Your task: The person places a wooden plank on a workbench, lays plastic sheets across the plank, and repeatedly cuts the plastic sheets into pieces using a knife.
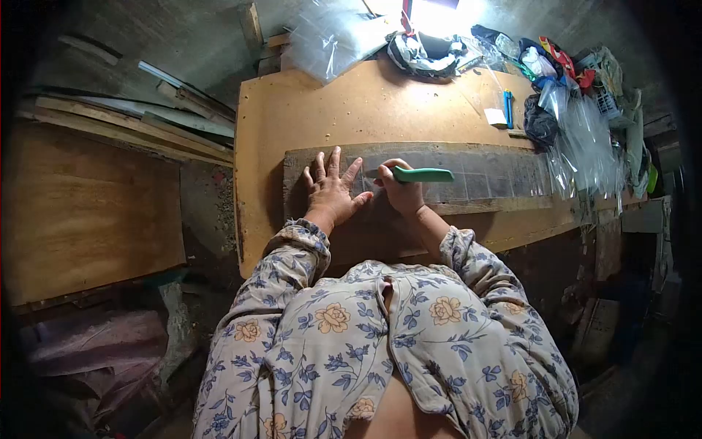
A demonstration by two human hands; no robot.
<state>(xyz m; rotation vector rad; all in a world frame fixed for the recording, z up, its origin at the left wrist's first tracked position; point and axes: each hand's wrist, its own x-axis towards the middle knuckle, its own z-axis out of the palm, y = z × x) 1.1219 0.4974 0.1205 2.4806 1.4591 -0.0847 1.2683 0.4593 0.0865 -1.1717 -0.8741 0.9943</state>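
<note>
Your left hand lay flat with its fingers spread on the dark board, while your right hand gripped a green-handled tool above that board, its tip close to your left fingers; whether the tip touched, you couldn't tell. The board stretched along the near part of the tan surface. Clear plastic bags crowded its right end, next to a black bag. Behind the board lay a blue stick-like thing beside a white block. More clear plastic sat at the far edge, and wooden planks were stacked to your left.
</note>
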